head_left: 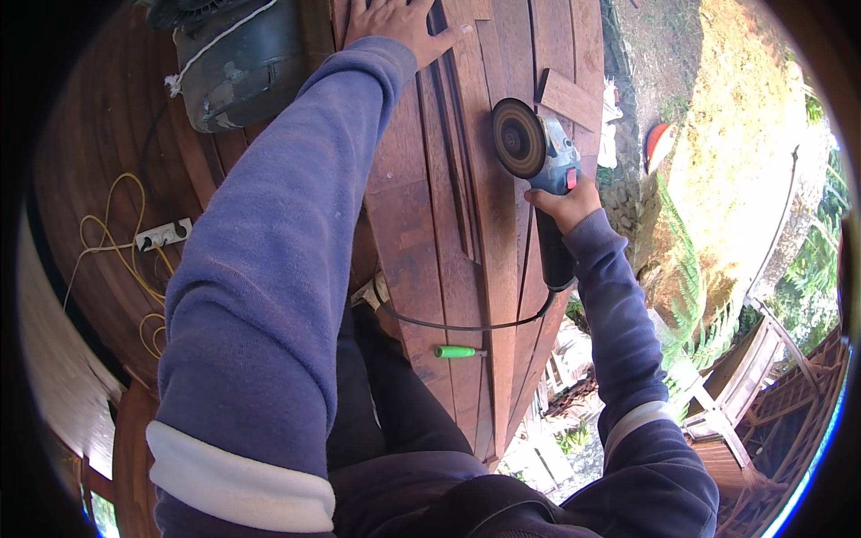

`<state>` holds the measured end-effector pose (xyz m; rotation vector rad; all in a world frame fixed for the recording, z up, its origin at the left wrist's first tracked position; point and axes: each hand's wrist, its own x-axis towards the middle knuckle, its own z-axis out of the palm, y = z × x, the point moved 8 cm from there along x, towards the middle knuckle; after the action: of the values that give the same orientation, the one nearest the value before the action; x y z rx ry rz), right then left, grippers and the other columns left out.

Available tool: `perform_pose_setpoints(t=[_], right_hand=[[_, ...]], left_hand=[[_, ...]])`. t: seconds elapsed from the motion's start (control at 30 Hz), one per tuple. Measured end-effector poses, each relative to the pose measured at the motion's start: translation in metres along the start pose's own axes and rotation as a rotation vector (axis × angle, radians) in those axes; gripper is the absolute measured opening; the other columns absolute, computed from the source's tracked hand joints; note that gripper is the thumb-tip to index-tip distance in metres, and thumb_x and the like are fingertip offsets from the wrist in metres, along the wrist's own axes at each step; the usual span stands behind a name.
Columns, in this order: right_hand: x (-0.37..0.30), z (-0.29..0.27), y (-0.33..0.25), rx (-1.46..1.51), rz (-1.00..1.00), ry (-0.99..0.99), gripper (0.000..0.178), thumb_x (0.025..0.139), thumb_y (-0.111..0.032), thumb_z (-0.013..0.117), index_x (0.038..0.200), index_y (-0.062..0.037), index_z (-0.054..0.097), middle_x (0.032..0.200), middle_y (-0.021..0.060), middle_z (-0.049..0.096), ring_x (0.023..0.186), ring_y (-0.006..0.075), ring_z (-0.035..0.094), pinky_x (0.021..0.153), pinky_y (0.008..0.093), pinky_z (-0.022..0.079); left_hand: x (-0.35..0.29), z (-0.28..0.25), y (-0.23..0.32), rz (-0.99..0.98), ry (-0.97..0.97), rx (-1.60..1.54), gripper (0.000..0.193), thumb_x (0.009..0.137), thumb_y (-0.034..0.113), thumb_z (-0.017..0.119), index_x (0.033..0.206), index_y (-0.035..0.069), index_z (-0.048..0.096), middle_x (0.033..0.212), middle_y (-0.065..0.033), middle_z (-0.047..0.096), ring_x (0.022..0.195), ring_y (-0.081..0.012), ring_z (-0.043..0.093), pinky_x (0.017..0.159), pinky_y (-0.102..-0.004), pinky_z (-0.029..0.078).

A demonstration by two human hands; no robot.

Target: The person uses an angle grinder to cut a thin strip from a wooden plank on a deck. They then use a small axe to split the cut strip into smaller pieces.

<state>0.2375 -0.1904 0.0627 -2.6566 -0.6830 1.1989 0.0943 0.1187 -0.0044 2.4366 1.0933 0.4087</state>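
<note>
One grinder (560, 151) in right hand (574, 206); left hand (393, 25), partly cropped, apparently wide on planks (402, 220).

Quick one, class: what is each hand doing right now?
Left hand: open, laid on the wooden boards.
Right hand: closed, holding the angle grinder.
</note>
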Motion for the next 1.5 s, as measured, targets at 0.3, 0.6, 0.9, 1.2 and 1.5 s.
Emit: perform_pose_setpoints(t=[0.3,0.6,0.9,1.2,1.5], right_hand=[[-0.001,0.000,0.009,-0.058,-0.029,0.010,0.055,0.076,-0.034,0.089,0.110,0.0048,0.073,0.093,0.0133,0.075,0.083,0.0232,0.073,0.079,0.0376,0.057],[-0.005,-0.002,0.004,-0.069,-0.047,0.026,0.055,0.076,-0.035,0.088,0.111,0.0039,0.072,0.094,0.0135,0.076,0.085,0.0238,0.073,0.080,0.0375,0.057],[0.000,0.001,0.016,-0.069,0.009,0.018,0.060,0.074,-0.033,0.090,0.118,0.0013,0.070,0.100,0.0133,0.077,0.089,0.0243,0.074,0.084,0.0376,0.057],[0.001,0.003,0.021,-0.043,-0.012,0.005,0.061,0.073,-0.033,0.090,0.121,0.0002,0.069,0.103,0.0128,0.077,0.093,0.0233,0.074,0.087,0.0375,0.057],[-0.001,0.004,0.011,-0.019,-0.069,-0.032,0.057,0.074,-0.028,0.090,0.119,0.0005,0.070,0.103,0.0117,0.077,0.090,0.0212,0.073,0.086,0.0363,0.057]], left_hand=[[0.001,-0.002,0.000,0.006,-0.003,-0.001,0.098,0.094,0.070,0.057,0.168,0.012,0.029,0.169,-0.0203,0.035,0.160,-0.0339,0.025,0.131,-0.0557,0.009],[0.001,-0.002,0.000,0.008,-0.017,0.004,0.098,0.095,0.071,0.055,0.168,0.011,0.029,0.170,-0.0207,0.034,0.161,-0.0343,0.024,0.131,-0.0555,0.008],[0.000,-0.002,0.000,0.006,-0.023,0.000,0.098,0.095,0.071,0.055,0.168,0.011,0.029,0.170,-0.0201,0.033,0.161,-0.0336,0.023,0.131,-0.0558,0.008],[-0.001,-0.004,0.000,0.004,-0.001,-0.014,0.097,0.094,0.070,0.057,0.167,0.012,0.030,0.170,-0.0192,0.033,0.162,-0.0325,0.023,0.131,-0.0559,0.008],[0.000,0.002,-0.003,0.000,-0.046,0.003,0.098,0.094,0.072,0.057,0.168,0.013,0.030,0.171,-0.0191,0.033,0.162,-0.0331,0.022,0.131,-0.0559,0.009]])
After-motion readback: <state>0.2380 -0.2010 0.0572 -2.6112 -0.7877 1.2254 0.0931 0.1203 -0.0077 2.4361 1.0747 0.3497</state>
